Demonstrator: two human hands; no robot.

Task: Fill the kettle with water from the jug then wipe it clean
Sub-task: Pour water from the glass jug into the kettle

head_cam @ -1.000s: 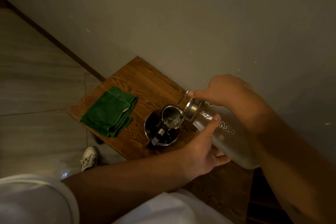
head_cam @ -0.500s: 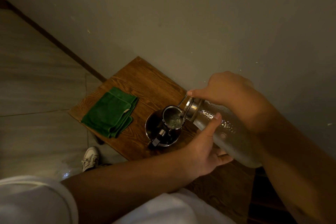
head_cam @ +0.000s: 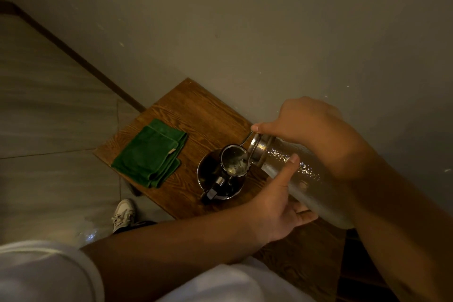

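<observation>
A dark shiny kettle (head_cam: 215,174) with a black handle stands on the wooden table (head_cam: 196,115), its round mouth open with water rippling inside. A clear glass jug (head_cam: 306,176) with a metal neck is tilted low, its spout over the kettle's mouth, and water runs in. My right hand (head_cam: 308,125) grips the jug from above near the neck. My left hand (head_cam: 279,201) cups the jug's body from below, thumb up along its side. A folded green cloth (head_cam: 149,154) lies on the table left of the kettle.
The table stands against a plain wall (head_cam: 245,31) on its far side. Tiled floor (head_cam: 49,105) lies to the left, with a white shoe (head_cam: 123,213) beside the table's near edge. White clothing fills the bottom of the view.
The jug stays tilted over the kettle and keeps pouring. Both hands hold their grip with almost no shift.
</observation>
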